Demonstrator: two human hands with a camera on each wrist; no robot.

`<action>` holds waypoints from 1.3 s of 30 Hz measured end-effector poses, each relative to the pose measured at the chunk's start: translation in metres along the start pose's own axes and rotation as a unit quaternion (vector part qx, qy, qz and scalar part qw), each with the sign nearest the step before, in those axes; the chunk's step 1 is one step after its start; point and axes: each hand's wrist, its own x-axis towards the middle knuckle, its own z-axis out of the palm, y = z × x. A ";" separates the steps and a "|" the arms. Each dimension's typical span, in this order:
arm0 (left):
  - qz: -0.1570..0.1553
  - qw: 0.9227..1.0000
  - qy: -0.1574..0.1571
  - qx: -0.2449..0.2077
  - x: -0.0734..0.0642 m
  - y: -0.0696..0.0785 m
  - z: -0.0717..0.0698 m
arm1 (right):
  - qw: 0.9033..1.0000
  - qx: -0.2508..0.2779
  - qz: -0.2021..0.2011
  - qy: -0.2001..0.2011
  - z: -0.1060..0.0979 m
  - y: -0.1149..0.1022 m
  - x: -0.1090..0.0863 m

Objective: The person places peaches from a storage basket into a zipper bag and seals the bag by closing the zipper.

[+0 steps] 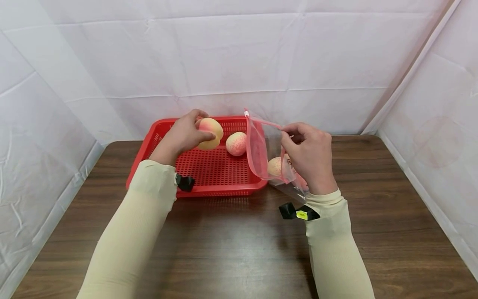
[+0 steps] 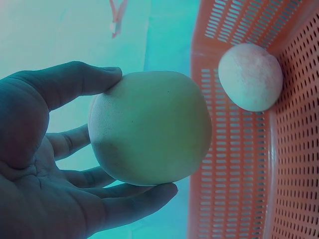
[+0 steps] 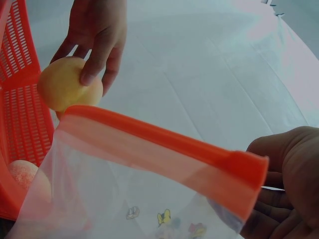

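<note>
A yellow-pink peach (image 1: pixel 211 129) is gripped between the thumb and fingers of my left hand (image 1: pixel 183 133), raised over the red plastic basket (image 1: pixel 216 190). A second peach (image 1: pixel 236 144) lies in the basket near its right end. My right hand (image 1: pixel 313 154) pinches the rim of a clear zip bag (image 1: pixel 257 145) with pink trim, whose mouth stands open toward the basket. Inside the bag, low down, is another peach (image 1: pixel 275 166), partly hidden by the plastic and my right hand. The right wrist view shows the held peach (image 3: pixel 65 84) just beyond the bag's orange-looking rim.
The basket stands at the back of a dark wooden table (image 1: pixel 231 245). White cloth walls (image 1: pixel 239 54) enclose the table at the back and both sides. The bag's lower part hangs over the basket's right side and the table beside it.
</note>
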 end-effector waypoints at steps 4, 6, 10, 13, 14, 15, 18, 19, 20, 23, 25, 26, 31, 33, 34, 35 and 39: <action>0.012 1.000 0.002 -0.004 -0.006 0.003 0.000 | 1.000 0.001 0.001 -0.001 0.000 -0.001 0.000; 0.018 1.000 0.003 -0.006 -0.010 0.005 -0.001 | 1.000 0.001 0.001 -0.002 0.000 -0.001 0.000; 0.026 1.000 0.006 -0.006 -0.016 0.007 -0.001 | 1.000 0.002 0.001 0.000 0.001 -0.001 0.000; 0.033 0.999 0.008 -0.004 -0.019 0.008 -0.002 | 1.000 0.003 -0.002 0.002 0.001 -0.001 0.000; 0.035 0.999 0.009 -0.004 -0.020 0.009 -0.002 | 1.000 0.003 -0.003 0.003 0.001 -0.001 0.000; 0.036 0.999 0.010 -0.004 -0.021 0.009 -0.002 | 1.000 0.004 -0.004 0.003 0.001 -0.001 0.000; 0.040 0.999 0.013 -0.004 -0.024 0.011 -0.002 | 1.000 0.004 -0.006 0.003 0.001 -0.001 0.000; 0.042 0.999 0.014 -0.004 -0.025 0.011 -0.002 | 1.000 0.004 -0.006 0.002 0.002 -0.001 0.000; 0.045 0.999 0.015 -0.005 -0.027 0.012 -0.001 | 1.000 0.003 -0.005 0.001 0.002 -0.001 0.000; 0.053 0.998 0.015 -0.010 -0.031 0.014 0.000 | 1.000 0.002 -0.004 -0.001 0.002 -0.001 0.000; 0.057 0.998 0.013 -0.015 -0.033 0.016 0.001 | 1.000 0.001 -0.003 -0.001 0.002 -0.001 0.000; 0.057 0.998 0.012 -0.018 -0.034 0.017 0.001 | 1.000 0.000 -0.003 -0.002 0.002 -0.001 0.000; 0.064 0.998 0.008 -0.028 -0.041 0.023 0.003 | 1.000 -0.001 -0.004 -0.001 0.001 -0.001 0.001; 0.070 0.997 0.006 -0.031 -0.044 0.025 0.004 | 1.000 -0.001 -0.004 -0.001 0.001 -0.001 0.001; 0.072 0.997 0.005 -0.031 -0.045 0.026 0.004 | 1.000 -0.001 -0.004 -0.001 0.001 -0.001 0.000; 0.074 0.997 0.004 -0.031 -0.046 0.027 0.005 | 1.000 -0.001 -0.003 -0.001 0.001 -0.001 0.000; 0.078 0.997 0.003 -0.026 -0.050 0.030 0.006 | 1.000 0.000 -0.001 -0.005 0.001 -0.001 0.000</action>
